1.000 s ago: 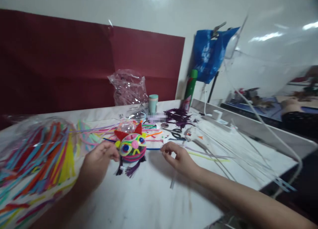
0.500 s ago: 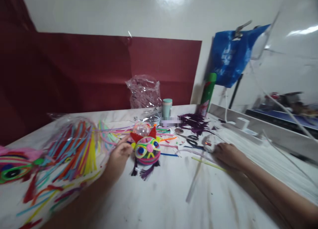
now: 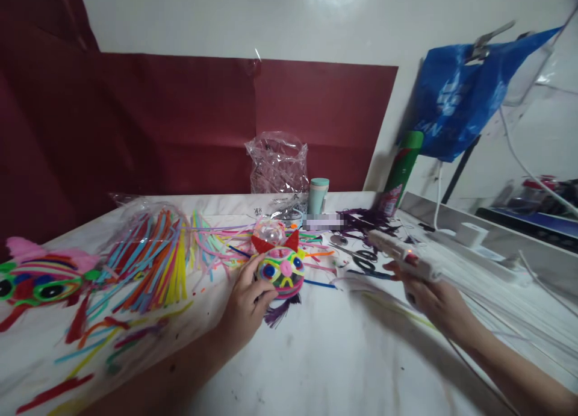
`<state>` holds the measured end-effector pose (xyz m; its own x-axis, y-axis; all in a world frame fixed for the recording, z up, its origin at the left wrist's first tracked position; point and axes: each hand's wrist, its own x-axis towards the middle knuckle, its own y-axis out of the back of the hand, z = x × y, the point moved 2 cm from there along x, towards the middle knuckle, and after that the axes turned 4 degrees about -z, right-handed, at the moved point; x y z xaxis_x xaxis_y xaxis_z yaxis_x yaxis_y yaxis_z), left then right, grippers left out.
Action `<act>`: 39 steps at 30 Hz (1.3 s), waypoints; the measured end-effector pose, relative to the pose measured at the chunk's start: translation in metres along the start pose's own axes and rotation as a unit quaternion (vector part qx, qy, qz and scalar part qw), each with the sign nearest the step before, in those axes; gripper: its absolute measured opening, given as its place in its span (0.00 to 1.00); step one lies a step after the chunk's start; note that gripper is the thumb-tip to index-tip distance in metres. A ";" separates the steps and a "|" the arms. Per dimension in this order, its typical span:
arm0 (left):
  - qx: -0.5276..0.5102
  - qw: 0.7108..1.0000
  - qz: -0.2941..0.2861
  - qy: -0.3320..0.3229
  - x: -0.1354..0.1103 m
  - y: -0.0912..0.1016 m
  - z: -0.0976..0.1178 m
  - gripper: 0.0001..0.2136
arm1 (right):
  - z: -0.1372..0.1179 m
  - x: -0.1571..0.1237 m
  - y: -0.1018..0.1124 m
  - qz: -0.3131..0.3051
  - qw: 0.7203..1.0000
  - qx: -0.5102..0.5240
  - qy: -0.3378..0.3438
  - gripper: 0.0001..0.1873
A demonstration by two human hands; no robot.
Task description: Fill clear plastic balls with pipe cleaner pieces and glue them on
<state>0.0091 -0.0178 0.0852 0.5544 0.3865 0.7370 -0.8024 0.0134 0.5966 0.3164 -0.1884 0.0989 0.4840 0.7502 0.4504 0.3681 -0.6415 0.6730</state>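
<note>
My left hand (image 3: 246, 301) is closed around the left side of a round animal-face craft (image 3: 286, 273) made of pipe cleaners. It has red ears, blue eyes, a pink nose and purple tassels below, one partly hidden by my fingers. My right hand (image 3: 431, 298) grips a white hot glue gun (image 3: 400, 251) with a small red light, held above the table with its nozzle pointing left. Below and left of the glue gun lie black-handled scissors (image 3: 362, 259) and a dark blue pipe cleaner (image 3: 370, 274).
Bundled colored pipe cleaners (image 3: 158, 265) spread across the left. A second animal-face craft (image 3: 45, 277) lies at the far left. Purple fringe (image 3: 365, 220), a pale green bottle (image 3: 318, 194) and a green spray can (image 3: 403, 169) stand or lie behind. A power strip (image 3: 478, 250) is at right.
My right hand has picked up the glue gun from the table and turned it leftward. My left hand has closed on the craft. The whole view has shifted slightly.
</note>
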 end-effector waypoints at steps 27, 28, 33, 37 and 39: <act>0.114 0.983 -0.091 -0.115 -0.001 -0.005 0.019 0.08 | -0.100 -0.064 -0.046 -0.126 0.977 0.094 0.144 0.05; 0.114 0.983 -0.091 -0.113 -0.001 -0.005 0.019 0.08 | -0.101 -0.064 -0.046 -0.116 0.977 0.094 0.153 0.05; 0.115 0.983 -0.089 -0.111 -0.002 -0.006 0.019 0.07 | -0.095 -0.065 -0.052 -0.091 0.977 0.108 0.162 0.05; 0.119 0.982 -0.079 -0.123 -0.002 -0.006 0.019 0.08 | -0.090 -0.066 -0.058 -0.105 0.979 0.132 0.118 0.04; 0.121 0.982 -0.080 -0.123 -0.002 -0.006 0.019 0.08 | -0.088 -0.067 -0.059 -0.093 0.979 0.149 0.103 0.06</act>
<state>0.0165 -0.0364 0.0860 0.7299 0.1629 0.6639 -0.6409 -0.1748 0.7475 0.1925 -0.1864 0.0808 0.2271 0.8548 0.4667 0.6649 -0.4862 0.5670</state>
